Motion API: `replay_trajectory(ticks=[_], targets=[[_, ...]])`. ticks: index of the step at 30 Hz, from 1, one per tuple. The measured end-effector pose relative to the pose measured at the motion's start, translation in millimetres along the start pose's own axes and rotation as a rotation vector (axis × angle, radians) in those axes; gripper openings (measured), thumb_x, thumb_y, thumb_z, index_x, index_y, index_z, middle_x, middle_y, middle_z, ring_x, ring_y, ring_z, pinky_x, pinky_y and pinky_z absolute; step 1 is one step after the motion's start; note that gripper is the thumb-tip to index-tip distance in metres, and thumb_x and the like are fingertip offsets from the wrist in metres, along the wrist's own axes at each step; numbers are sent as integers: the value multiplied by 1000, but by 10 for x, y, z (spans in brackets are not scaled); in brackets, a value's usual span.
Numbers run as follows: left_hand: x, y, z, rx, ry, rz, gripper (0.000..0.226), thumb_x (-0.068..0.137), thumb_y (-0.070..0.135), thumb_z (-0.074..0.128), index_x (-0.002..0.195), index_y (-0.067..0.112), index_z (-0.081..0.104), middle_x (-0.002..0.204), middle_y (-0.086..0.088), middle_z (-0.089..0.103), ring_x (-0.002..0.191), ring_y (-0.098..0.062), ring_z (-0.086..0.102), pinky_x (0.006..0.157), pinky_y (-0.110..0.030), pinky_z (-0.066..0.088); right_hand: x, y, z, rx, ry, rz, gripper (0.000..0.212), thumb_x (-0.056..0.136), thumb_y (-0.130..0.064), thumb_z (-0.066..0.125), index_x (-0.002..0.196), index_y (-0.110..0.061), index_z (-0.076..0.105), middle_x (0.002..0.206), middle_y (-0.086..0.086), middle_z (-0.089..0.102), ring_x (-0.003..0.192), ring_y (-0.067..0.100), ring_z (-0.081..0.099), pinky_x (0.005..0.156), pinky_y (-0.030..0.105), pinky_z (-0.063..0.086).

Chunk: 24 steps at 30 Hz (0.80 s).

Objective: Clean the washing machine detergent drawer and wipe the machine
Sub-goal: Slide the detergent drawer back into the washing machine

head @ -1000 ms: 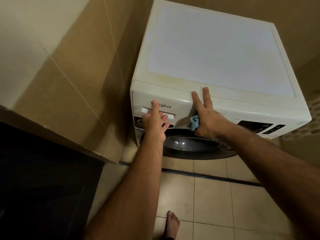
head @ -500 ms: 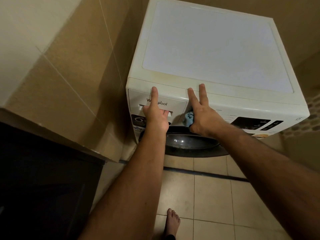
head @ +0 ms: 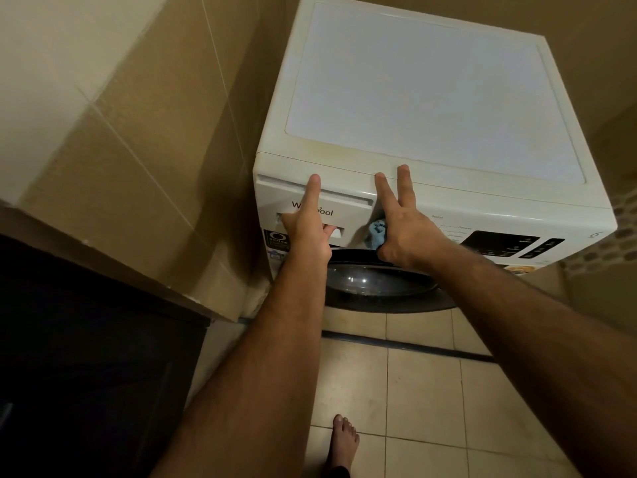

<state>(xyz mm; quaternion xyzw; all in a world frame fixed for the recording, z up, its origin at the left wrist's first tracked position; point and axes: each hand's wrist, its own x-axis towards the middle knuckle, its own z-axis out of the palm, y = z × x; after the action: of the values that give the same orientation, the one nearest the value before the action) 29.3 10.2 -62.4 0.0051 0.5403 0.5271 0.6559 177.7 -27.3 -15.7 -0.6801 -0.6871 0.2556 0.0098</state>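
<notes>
A white front-loading washing machine [head: 434, 108] stands against the wall. Its detergent drawer [head: 348, 215] at the front top left sticks out a little, with a dark gap along its top edge. My left hand [head: 306, 229] has its lower fingers hooked in the drawer's handle recess and its index finger stretched up over the drawer front. My right hand [head: 403, 225] presses two straight fingers on the machine's top front edge beside the drawer, while its curled fingers hold a small blue cloth [head: 377, 232].
The dark round door [head: 372, 284] bulges out below the hands. A black control display [head: 499, 243] sits on the right of the front panel. A tiled wall and a dark cabinet [head: 86, 357] close in on the left. My bare foot [head: 341, 443] stands on the tiled floor.
My left index finger has stretched up over the drawer front, and the drawer has slid out slightly, showing a gap at its top. My right hand stays braced on the machine's edge.
</notes>
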Motion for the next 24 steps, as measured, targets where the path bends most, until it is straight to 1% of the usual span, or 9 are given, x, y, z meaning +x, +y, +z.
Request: replay_trajectory(ticks=[2,4,6,9,12,16,20,22,24], targets=[[-20,-15,-34,-7,-48,10,94,69,50,81,144,24,32,132,-10,55,120,-29,57,98,-50,51,7,3,1,6,4,-6,121,81,-7,74,154,-34,-18,155,1,-41,120,36,56,90,39,56],[-50,-36,-90,-15,-101,7,100,65,64,74,146,24,31,137,-13,53,125,-32,55,101,-50,48,14,4,7,10,7,0,122,80,-6,75,153,-34,-19,155,0,-41,121,36,55,89,38,56],[-84,-39,-170,-74,-131,-14,92,77,72,57,149,21,32,140,-16,52,129,-36,51,106,-51,44,9,-9,10,11,10,13,123,79,-4,75,153,-35,-19,154,0,-41,122,36,55,88,36,56],[-138,-41,-340,-161,-176,-71,84,89,72,40,152,17,27,148,-19,44,135,-36,45,110,-52,39,-10,-43,8,0,15,28,124,78,-1,74,153,-34,-18,155,0,-40,119,36,56,85,37,57],[-235,-57,-505,-152,-185,-97,81,91,69,40,150,16,30,148,-19,43,135,-36,45,106,-50,41,-31,-60,-7,-12,9,31,120,80,-3,73,154,-33,-17,155,2,-40,122,37,54,90,40,55],[-398,-111,-750,-147,-162,-128,75,92,67,40,147,15,36,145,-18,47,130,-35,50,101,-50,44,-40,-74,-68,-17,-28,34,120,81,-2,72,154,-33,-18,155,1,-40,131,39,46,91,34,52],[-621,-213,-1007,-151,-136,-152,68,95,63,40,146,19,37,141,-15,51,125,-32,54,97,-47,46,-8,-72,-153,-18,-99,50,133,72,2,80,153,-37,-18,154,-5,-41,145,41,24,72,23,53],[-726,-294,-1164,-153,-131,-155,65,95,62,40,144,20,40,139,-13,54,117,-29,58,92,-43,49,-7,-90,-176,-16,-119,60,136,70,3,82,152,-39,-17,154,-7,-41,145,42,22,68,26,58],[-788,-360,-1291,-131,-125,-151,62,95,63,38,139,20,45,135,-11,58,111,-26,62,83,-38,50,-22,-119,-191,-28,-126,78,135,70,4,81,152,-40,-17,155,-6,-40,145,43,23,76,34,61]])
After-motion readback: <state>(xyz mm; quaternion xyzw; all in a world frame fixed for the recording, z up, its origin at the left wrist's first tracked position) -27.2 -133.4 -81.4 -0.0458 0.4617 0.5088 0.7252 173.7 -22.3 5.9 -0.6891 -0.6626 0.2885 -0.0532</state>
